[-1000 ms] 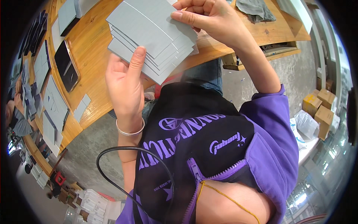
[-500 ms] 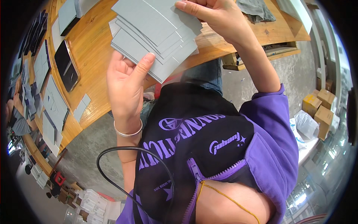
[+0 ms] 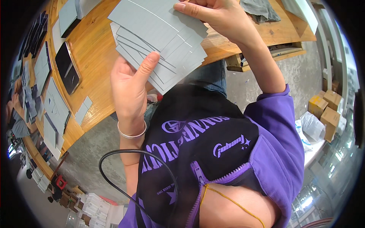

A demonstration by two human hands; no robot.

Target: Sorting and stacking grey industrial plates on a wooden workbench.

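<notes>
A fanned stack of flat grey cards or boards (image 3: 152,28) is held between my hands above the table's near edge. My left hand (image 3: 131,81) grips the lower left corner, its thumb lying on top of the lower cards and its fingers underneath. My right hand (image 3: 213,17) pinches the upper right part, with the thumb on the top card; its other fingers are partly hidden. Thin pale lines run across several of the cards. The cards overlap unevenly, so their edges step out toward my body.
The wooden table (image 3: 93,49) carries a dark-screened phone (image 3: 68,67), small grey strips (image 3: 83,109) and grey board pieces (image 3: 55,102) to the left. A grey cloth (image 3: 260,10) lies at the far right. Below the tabletop an open drawer (image 3: 283,54) juts out. Cardboard boxes (image 3: 329,108) stand at the right.
The cards have spread and shifted, with the upper ones moving slightly left and the lower ones fanning differently. My left hand has moved a little right and toward my body, still gripping.
</notes>
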